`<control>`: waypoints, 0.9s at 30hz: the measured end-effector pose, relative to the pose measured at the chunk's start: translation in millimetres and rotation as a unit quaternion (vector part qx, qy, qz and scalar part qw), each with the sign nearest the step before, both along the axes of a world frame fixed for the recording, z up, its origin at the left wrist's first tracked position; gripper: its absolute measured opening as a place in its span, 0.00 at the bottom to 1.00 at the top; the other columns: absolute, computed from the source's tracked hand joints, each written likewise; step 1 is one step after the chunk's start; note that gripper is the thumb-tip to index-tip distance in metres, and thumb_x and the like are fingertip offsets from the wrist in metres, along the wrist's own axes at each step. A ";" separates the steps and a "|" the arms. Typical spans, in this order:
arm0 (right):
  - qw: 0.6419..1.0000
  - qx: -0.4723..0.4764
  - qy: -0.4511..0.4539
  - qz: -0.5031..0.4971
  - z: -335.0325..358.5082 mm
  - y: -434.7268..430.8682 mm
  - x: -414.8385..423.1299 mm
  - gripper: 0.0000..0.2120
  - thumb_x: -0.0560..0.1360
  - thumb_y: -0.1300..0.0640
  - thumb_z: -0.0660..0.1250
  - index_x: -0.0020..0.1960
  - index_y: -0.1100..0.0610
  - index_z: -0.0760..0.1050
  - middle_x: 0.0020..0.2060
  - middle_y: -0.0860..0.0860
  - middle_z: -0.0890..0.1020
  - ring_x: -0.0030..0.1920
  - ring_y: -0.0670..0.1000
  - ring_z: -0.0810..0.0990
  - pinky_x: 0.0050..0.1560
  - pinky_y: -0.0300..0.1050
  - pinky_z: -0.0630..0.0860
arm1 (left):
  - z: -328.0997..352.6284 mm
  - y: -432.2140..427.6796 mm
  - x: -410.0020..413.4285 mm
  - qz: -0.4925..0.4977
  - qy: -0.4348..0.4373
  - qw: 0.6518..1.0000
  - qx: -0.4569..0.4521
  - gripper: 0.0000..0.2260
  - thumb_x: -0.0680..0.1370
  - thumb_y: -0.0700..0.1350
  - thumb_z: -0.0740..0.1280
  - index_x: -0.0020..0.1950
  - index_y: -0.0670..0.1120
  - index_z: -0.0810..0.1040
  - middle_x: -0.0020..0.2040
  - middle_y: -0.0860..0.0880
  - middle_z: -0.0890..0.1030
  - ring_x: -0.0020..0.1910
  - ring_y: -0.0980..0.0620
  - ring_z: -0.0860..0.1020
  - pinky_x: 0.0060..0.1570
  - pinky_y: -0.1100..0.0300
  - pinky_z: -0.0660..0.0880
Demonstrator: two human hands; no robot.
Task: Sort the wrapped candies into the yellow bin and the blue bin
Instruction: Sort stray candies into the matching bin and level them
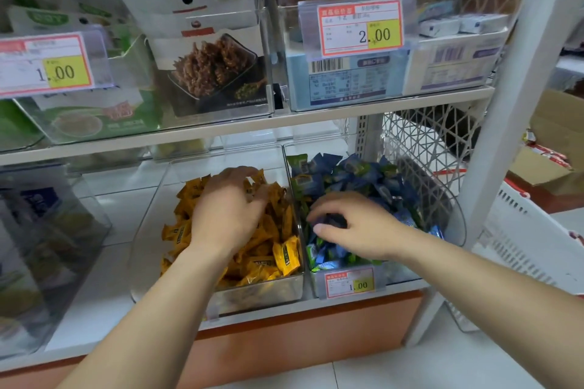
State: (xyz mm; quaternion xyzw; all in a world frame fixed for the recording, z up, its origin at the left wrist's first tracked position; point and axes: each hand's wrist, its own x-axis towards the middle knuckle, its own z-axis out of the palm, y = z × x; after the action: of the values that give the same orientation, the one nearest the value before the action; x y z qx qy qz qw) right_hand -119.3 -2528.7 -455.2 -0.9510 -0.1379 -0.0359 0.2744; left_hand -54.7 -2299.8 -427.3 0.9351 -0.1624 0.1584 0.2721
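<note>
Blue candies (363, 177) fill the blue bin (407, 273) on the right. Yellow candies (284, 252) fill the yellow bin (259, 292), and the two walls touch. Your right hand (360, 227) is in the blue pile, with thumb and fingers pinching a dark blue candy (331, 220) on the side toward the shared wall. Your left hand (227, 211) is over the yellow pile, fingers curled down. It's blurred, so can't tell if it grips anything. Each hand is nearer its own bin.

Yellow bin (252, 295) and blue bin (455, 221) are glossy clear plastic; yellow candies (285, 255) and blue candies (357, 171) wear shiny crinkled film.
</note>
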 end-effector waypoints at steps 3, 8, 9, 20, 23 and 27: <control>0.983 -0.168 0.055 0.044 -17.2 2.9 12.2 0.23 0.75 0.32 0.58 0.67 0.37 0.74 0.75 0.41 0.66 0.72 0.52 0.65 0.70 0.54 0.65 | -8.7 -11.7 -10.6 -0.079 0.041 0.996 0.015 0.24 0.76 0.65 0.63 0.68 0.56 0.73 0.61 0.52 0.81 0.56 0.50 0.79 0.50 0.60 0.74; 0.963 -0.256 0.084 -0.022 -19.1 -10.6 33.8 0.26 0.72 0.29 0.58 0.69 0.32 0.69 0.79 0.41 0.56 0.76 0.57 0.55 0.72 0.60 0.56 | -24.9 -17.6 -20.5 -0.135 0.106 0.980 0.098 0.31 0.71 0.73 0.58 0.70 0.61 0.68 0.63 0.56 0.79 0.61 0.52 0.77 0.55 0.53 0.78; 0.960 -0.267 0.079 -0.037 -17.2 -15.0 36.7 0.25 0.73 0.30 0.59 0.69 0.33 0.70 0.78 0.42 0.57 0.76 0.58 0.56 0.72 0.60 0.57 | -25.9 -16.3 -19.2 -0.135 0.112 0.980 0.095 0.33 0.70 0.73 0.58 0.71 0.60 0.68 0.64 0.57 0.78 0.62 0.52 0.77 0.56 0.52 0.77; 0.973 -0.222 -0.004 -0.070 11.3 -3.2 46.9 0.15 0.75 0.38 0.62 0.56 0.44 0.79 0.64 0.48 0.75 0.65 0.55 0.70 0.62 0.56 0.72 | -29.4 -16.3 -16.3 -0.144 0.117 0.981 0.062 0.27 0.72 0.71 0.61 0.67 0.61 0.70 0.60 0.58 0.80 0.58 0.54 0.78 0.53 0.53 0.78; 0.986 -0.156 0.048 0.035 -6.5 6.0 50.1 0.20 0.77 0.41 0.62 0.68 0.38 0.72 0.68 0.42 0.74 0.65 0.51 0.74 0.59 0.53 0.75 | -30.5 -16.6 -17.4 -0.147 0.116 0.980 0.062 0.27 0.72 0.70 0.60 0.68 0.61 0.71 0.60 0.58 0.80 0.58 0.53 0.78 0.54 0.53 0.78; 0.940 -0.334 0.072 -0.008 -23.7 -14.2 57.5 0.30 0.75 0.29 0.55 0.75 0.36 0.61 0.75 0.44 0.67 0.73 0.54 0.66 0.71 0.56 0.60 | -31.8 -15.2 -18.2 -0.141 0.123 0.980 0.063 0.32 0.70 0.73 0.58 0.70 0.59 0.69 0.63 0.58 0.79 0.61 0.54 0.77 0.57 0.54 0.77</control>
State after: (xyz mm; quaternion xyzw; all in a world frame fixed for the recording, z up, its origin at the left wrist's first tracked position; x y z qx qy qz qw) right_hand -61.8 -2542.9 -479.0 -0.9891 -0.1143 0.0788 -0.0497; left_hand -72.9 -2314.9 -459.1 0.9304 -0.2675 -0.0088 0.2505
